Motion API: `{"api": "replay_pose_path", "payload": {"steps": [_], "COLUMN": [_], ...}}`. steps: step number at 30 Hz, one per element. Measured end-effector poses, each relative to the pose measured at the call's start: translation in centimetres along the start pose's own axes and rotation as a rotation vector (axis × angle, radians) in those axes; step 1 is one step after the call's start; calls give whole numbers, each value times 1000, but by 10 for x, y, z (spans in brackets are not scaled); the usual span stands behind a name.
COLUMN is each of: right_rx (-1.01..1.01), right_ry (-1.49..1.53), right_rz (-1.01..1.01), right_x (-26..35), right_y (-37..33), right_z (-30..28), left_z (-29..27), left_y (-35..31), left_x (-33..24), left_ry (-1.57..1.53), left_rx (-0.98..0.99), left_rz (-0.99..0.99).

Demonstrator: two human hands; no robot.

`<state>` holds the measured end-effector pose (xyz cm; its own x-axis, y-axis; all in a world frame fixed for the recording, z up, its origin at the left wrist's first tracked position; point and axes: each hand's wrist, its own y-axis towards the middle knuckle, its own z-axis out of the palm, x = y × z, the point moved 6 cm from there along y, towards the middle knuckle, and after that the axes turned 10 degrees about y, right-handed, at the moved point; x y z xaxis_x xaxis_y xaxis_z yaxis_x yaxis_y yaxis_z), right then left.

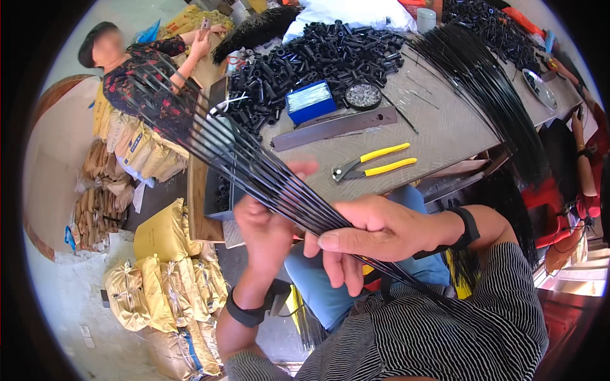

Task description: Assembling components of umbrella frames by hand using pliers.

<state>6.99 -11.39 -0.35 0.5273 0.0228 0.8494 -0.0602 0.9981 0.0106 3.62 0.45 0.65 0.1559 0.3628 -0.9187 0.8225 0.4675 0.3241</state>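
We see the right hand (389, 230) gripping black rods (298, 206) at centre, fingers closed, likely to hold them together; left hand (265, 233) sits at its 9 o'clock, fingers blurred, can't tell open or closed. Rods look thin, slightly glossy, fanning toward 10 o'clock.

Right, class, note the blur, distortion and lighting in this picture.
Head view: fisheye bending toward the rim, black corners; head view: left hand and far ends of the black rods blurred, right hand and pliers sharper; head view: white bag up top nearly washed out.
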Motion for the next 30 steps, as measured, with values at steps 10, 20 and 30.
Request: {"api": "replay_pose_path", "payload": {"steps": [10,20,30], "right_rx": [9,-247,-73], "right_ry": [-488,-110,-406], "right_rz": [-447,-368,-44], "right_x": [-58,-169,-197], "right_y": [8,46,44], "right_z": [-48,-102,-135], "left_z": [30,-17,22], "left_y": [101,29,-5], "left_x": [108,102,130], "left_ry": [912,1455,903], "left_rx": [426,594,555], "left_rz": [565,427,427]}}
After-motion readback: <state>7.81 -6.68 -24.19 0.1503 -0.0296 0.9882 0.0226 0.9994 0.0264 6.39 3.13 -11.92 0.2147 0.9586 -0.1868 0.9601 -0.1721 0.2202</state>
